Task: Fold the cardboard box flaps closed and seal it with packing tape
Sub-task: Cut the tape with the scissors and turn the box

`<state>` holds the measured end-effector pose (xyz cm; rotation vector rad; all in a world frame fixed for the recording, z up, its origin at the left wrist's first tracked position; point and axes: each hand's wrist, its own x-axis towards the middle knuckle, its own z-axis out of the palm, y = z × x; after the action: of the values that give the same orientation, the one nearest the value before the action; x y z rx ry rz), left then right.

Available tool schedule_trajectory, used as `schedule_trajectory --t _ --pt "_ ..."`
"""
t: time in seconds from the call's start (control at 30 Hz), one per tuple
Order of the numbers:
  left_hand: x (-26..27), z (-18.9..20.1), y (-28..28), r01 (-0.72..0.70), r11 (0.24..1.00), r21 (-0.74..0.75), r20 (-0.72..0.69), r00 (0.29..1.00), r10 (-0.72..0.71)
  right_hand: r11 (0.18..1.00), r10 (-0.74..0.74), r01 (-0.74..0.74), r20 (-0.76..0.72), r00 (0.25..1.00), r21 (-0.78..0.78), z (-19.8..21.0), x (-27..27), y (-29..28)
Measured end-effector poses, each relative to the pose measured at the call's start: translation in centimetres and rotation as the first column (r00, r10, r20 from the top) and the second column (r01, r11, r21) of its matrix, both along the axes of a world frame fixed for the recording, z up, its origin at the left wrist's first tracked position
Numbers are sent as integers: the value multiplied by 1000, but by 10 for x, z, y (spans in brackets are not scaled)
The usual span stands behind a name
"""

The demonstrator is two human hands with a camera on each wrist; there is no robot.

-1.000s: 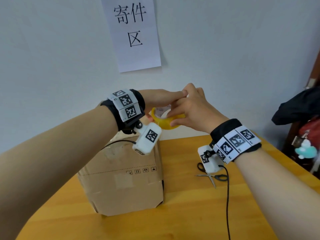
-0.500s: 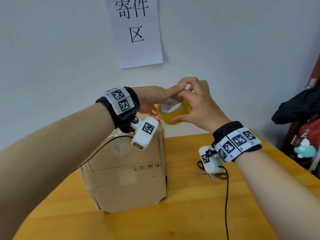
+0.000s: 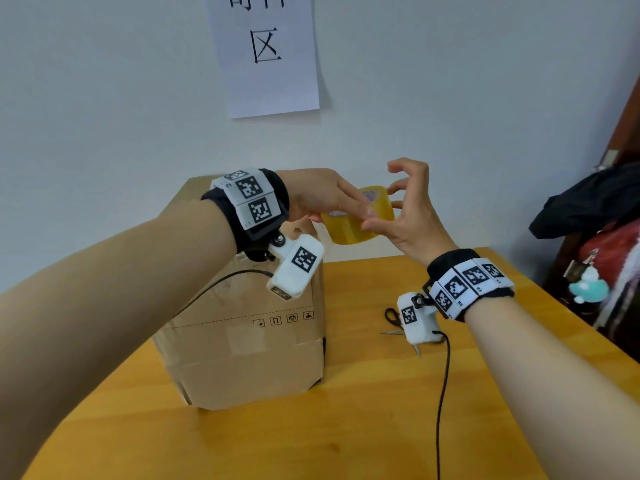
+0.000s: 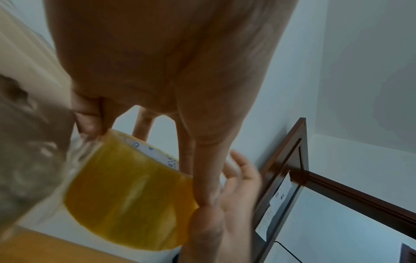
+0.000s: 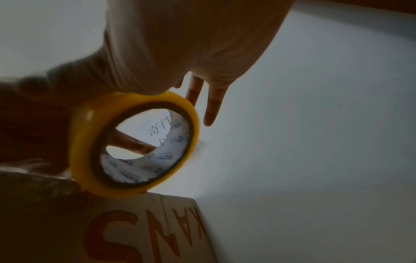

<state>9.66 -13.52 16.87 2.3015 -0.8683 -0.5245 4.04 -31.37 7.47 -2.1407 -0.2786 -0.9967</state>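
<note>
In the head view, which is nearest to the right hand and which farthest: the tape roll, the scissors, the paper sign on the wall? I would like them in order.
1. Tape roll: touching the right hand, at its fingertips, to its left.
2. Scissors: on the table below the right wrist, partly hidden by the wrist camera.
3. Paper sign: high on the wall, up and left.

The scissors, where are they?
In the head view the scissors lie on the wooden table, right of the cardboard box, mostly hidden behind the right wrist's camera.
</note>
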Motion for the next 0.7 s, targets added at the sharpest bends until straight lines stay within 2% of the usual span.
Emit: schedule_trajectory --t 0.1,0.17,0.2,0.23,0.3,0.33,0.4,0.47,0.57,0.7 --pt "2 -4 -2 -40 999 -33 12 999 40 985 -32 45 -86 996 165 -23 -2 -13" --pt "2 -6 -3 -54 997 -47 12 998 55 949 -147 203 -231 962 242 -41 0 -24" --pt "2 -7 -3 -58 997 -50 15 998 59 932 -216 306 -379 900 195 -50 1 -30" --pt "3 -8 -4 -62 997 -52 13 998 63 923 -275 377 -549 790 80 -64 2 -38" --pt "4 -8 -4 -77 995 -58 7 997 77 923 -331 350 -793 511 -159 -95 3 -49" --pt "4 -8 -4 -84 994 -63 2 996 84 923 -348 305 -846 404 -234 -110 2 -52" --pt "5 -8 -4 -94 993 -67 -13 996 93 916 -372 264 -885 279 -301 -134 -1 -53" --pt "7 -8 -4 -100 993 -69 -20 995 98 903 -382 294 -899 214 -313 -150 -2 -54" --pt "7 -9 -4 -107 993 -58 -26 994 106 903 -377 287 -910 170 -320 -160 -1 -52" --pt "8 -11 -6 -112 992 -63 -39 993 109 878 -442 257 -890 113 -403 -165 0 -50"
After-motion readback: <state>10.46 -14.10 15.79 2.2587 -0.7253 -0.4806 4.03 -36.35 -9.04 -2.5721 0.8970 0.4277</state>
